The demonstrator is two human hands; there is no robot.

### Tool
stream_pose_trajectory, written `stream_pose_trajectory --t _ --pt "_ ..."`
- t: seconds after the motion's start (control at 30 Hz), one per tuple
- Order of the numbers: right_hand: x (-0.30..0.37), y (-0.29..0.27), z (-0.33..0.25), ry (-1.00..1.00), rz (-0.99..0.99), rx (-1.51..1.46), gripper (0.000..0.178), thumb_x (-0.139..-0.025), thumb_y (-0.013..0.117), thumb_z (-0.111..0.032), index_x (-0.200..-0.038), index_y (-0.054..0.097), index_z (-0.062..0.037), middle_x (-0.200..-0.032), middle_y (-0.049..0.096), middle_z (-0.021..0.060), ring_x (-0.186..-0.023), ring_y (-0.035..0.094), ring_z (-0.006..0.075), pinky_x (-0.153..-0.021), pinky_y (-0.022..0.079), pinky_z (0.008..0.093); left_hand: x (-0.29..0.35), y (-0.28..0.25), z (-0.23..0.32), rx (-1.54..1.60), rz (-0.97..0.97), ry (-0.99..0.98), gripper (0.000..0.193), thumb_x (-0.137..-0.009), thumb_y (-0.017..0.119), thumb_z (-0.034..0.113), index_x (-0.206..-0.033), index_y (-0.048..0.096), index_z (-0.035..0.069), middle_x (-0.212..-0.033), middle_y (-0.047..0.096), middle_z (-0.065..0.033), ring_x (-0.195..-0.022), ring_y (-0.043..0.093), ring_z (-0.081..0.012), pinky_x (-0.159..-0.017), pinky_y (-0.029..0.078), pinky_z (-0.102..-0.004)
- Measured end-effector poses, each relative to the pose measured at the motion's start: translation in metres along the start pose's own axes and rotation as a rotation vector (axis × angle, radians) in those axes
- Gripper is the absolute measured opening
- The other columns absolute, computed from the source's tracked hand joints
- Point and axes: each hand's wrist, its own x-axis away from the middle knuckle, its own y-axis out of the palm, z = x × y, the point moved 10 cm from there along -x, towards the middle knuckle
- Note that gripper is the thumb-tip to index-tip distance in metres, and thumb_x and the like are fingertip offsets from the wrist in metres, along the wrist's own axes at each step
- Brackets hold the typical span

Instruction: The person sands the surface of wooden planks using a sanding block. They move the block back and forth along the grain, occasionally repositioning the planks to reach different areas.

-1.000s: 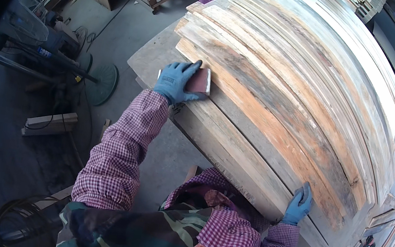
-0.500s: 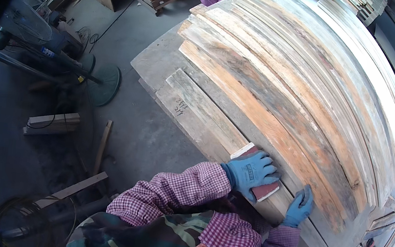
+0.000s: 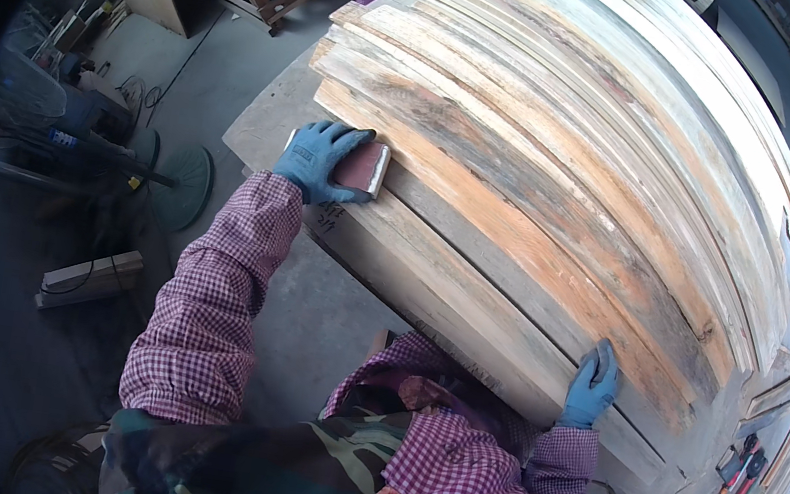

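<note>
Gloved fingers [image 3: 350, 135] of our left hand [image 3: 311, 159] are closed around a reddish-brown sanding block [image 3: 363, 167], which lies at the left end of a narrow grey-brown wooden plank [image 3: 452, 270]. Our right hand [image 3: 592, 388] rests on that plank well apart, toward its other end, fingers bent; we cannot tell whether they grip it. Beyond the plank, an orange-toned board [image 3: 490, 215] lies alongside, with more boards [image 3: 559, 88] behind it, all on our worktable [image 3: 273, 109]. Red-handled tools [image 3: 739, 493] lie at the right.
</note>
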Motion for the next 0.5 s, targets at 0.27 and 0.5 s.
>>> stream_pose_trajectory --t 0.27,0.5 --pt "-0.001 0.005 0.009 0.084 -0.001 0.03 0.031 -0.088 0.061 -0.01 -0.119 0.064 -0.0041 -0.12 0.068 0.0119 -0.107 0.064 0.0302 -0.096 0.049 0.0388 0.014 0.01 0.158 0.174 0.111 0.33 0.097 -0.063 0.076 0.064 -0.14 0.047 0.013 -0.13 0.054 -0.0151 -0.118 0.051 -0.0345 -0.106 0.036 -0.0512" --pt "-0.004 0.001 -0.004 0.028 -0.013 0.009 0.031 -0.088 0.06 -0.01 -0.119 0.064 -0.0034 -0.119 0.068 0.0129 -0.109 0.064 0.0316 -0.096 0.048 0.039 0.033 0.033 0.361 0.361 -0.004 0.659 0.086 -0.075 0.066 0.065 -0.136 0.05 0.007 -0.127 0.052 -0.0136 -0.116 0.049 -0.0323 -0.107 0.035 -0.0502"
